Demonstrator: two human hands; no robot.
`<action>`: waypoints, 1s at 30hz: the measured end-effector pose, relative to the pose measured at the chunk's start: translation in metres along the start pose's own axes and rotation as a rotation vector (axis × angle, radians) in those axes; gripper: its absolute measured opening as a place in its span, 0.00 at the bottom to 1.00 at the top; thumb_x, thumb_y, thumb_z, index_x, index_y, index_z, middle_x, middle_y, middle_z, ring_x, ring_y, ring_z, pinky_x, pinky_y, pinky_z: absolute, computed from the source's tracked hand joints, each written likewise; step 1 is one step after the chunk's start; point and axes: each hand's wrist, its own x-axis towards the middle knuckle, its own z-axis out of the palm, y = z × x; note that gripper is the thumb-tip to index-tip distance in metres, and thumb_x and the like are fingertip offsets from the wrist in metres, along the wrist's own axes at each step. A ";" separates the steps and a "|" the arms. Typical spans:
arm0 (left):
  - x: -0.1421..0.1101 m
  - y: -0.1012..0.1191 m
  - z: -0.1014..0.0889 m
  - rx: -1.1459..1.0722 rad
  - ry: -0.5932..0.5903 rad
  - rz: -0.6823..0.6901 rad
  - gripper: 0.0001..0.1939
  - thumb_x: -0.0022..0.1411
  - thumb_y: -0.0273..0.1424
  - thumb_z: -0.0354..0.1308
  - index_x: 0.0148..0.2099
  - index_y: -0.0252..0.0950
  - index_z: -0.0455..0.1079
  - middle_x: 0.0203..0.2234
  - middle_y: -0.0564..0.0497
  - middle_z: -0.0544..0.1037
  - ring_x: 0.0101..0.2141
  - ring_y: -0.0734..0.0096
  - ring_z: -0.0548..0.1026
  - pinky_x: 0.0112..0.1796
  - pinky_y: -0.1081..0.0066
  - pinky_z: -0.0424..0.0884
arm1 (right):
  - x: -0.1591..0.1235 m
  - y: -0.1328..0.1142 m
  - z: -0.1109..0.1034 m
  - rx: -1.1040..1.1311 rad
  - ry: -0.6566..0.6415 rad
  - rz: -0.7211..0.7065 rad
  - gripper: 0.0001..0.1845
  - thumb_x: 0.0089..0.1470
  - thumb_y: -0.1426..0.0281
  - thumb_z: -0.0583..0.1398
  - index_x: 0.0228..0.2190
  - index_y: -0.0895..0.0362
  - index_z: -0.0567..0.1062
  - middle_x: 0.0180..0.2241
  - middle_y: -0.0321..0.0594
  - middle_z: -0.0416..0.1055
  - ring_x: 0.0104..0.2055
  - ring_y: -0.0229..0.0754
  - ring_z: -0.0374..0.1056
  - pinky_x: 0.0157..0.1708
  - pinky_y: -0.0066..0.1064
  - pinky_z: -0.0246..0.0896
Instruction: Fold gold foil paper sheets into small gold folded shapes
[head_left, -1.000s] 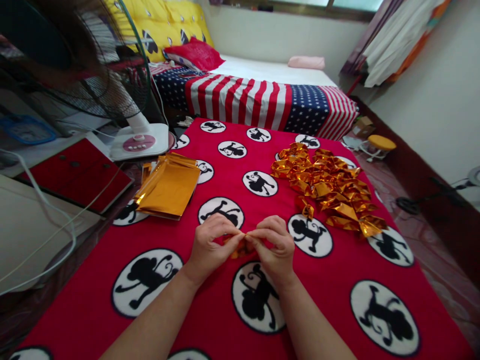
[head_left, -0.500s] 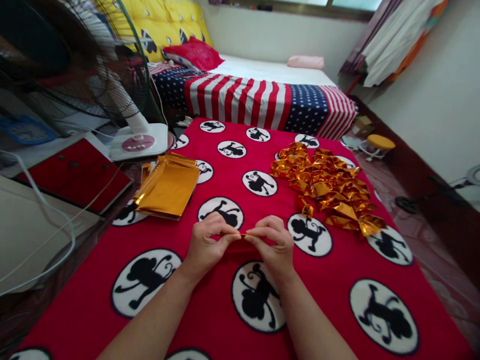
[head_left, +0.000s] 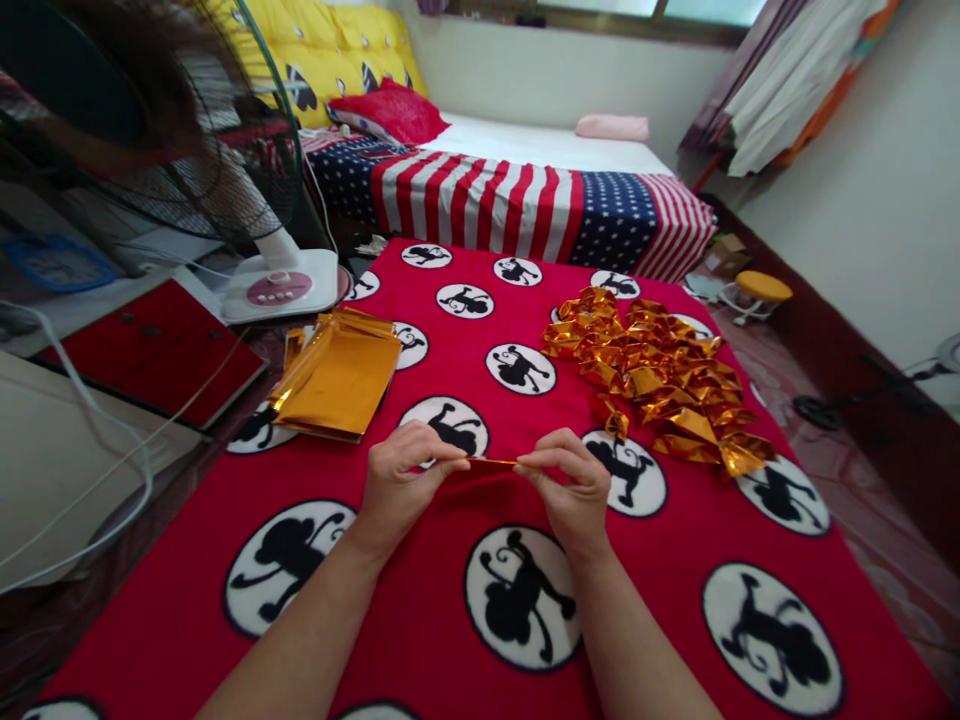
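A thin folded strip of gold foil paper (head_left: pixel 492 462) stretches between my two hands, seen nearly edge-on above the red monkey-print cloth (head_left: pixel 420 620). My left hand (head_left: pixel 409 475) pinches its left end between thumb and fingers. Its right end is pinched the same way by my right hand (head_left: pixel 571 485). To the left lies a stack of flat gold foil sheets (head_left: pixel 341 375), partly under clear plastic. On the right, many folded gold foil pieces (head_left: pixel 652 375) are heaped together, apart from my hands.
A fan (head_left: pixel 277 285) stands at the left beside a dark red panel (head_left: pixel 161 350) and a white cable (head_left: pixel 97 400). Beyond the table is a bed with a flag-pattern cover (head_left: pixel 480 200). A yellow stool (head_left: pixel 763 286) and a cardboard box (head_left: pixel 724 256) are at the right.
My hands have moved apart, left hand leftward and right hand rightward. More of the gold foil strip shows between them.
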 end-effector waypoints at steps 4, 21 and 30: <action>-0.001 -0.001 -0.003 0.003 -0.034 -0.018 0.08 0.60 0.22 0.60 0.36 0.37 0.79 0.27 0.50 0.81 0.31 0.72 0.77 0.34 0.73 0.72 | 0.001 0.000 -0.003 -0.011 0.018 -0.015 0.06 0.49 0.75 0.68 0.27 0.51 0.81 0.28 0.35 0.70 0.32 0.38 0.66 0.33 0.31 0.61; -0.004 -0.012 0.016 -0.641 0.128 -0.874 0.14 0.45 0.34 0.71 0.35 0.33 0.79 0.28 0.48 0.82 0.28 0.73 0.78 0.30 0.78 0.71 | -0.001 0.006 0.010 0.460 0.058 0.634 0.08 0.44 0.67 0.70 0.30 0.56 0.80 0.20 0.31 0.70 0.18 0.30 0.60 0.20 0.22 0.55; -0.002 -0.012 0.010 -0.767 0.037 -0.887 0.15 0.46 0.33 0.70 0.38 0.32 0.79 0.35 0.43 0.82 0.32 0.66 0.79 0.33 0.72 0.74 | -0.003 0.010 0.013 0.528 0.103 0.706 0.11 0.43 0.67 0.70 0.30 0.58 0.81 0.20 0.33 0.70 0.19 0.29 0.59 0.19 0.21 0.55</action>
